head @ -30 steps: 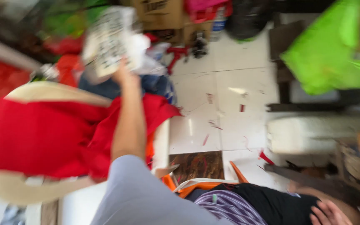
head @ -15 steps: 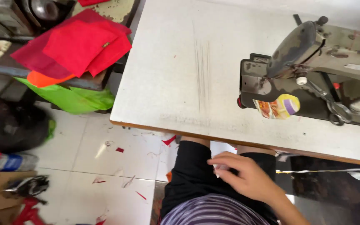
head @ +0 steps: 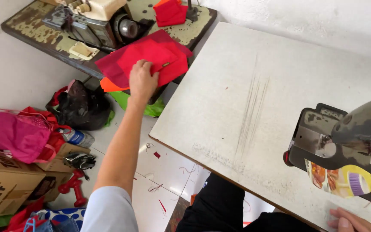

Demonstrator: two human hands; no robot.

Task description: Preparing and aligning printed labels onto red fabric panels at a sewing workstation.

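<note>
- The left hand (head: pixel 142 80) now rests on the stack of red fabric pieces (head: pixel 151 60), fingers curled down over the near edge of the top piece; it looks like a closing grip on the cloth, though the fingertips are hidden under the hand.
- Half a second ago this hand was back near the person's lap, at the near edge of the table; now the arm stretches far out to the left, so the reach to the fabric has just been made.
- The red fabric pieces lie on the old side table (head: pixel 35 36) at the far left, over an orange piece (head: pixel 108 86) that pokes out beneath, just right of an older machine (head: pixel 95 19).
- A second small pile of red cloth (head: pixel 168 12) sits farther back on that table, apart from the hand.
- The right hand (head: pixel 348 221) rests at the near right edge of the white work table (head: pixel 254 107), fingers flat and holding nothing that shows; only part of it is in view.
- The sewing machine (head: pixel 348 141) stands at the right, with bare table surface in front of it; no cloth lies there yet.
- On the floor at the left lie a black bag (head: pixel 80 109), a pink bag (head: pixel 16 133) and cardboard boxes (head: pixel 5 184).
</note>
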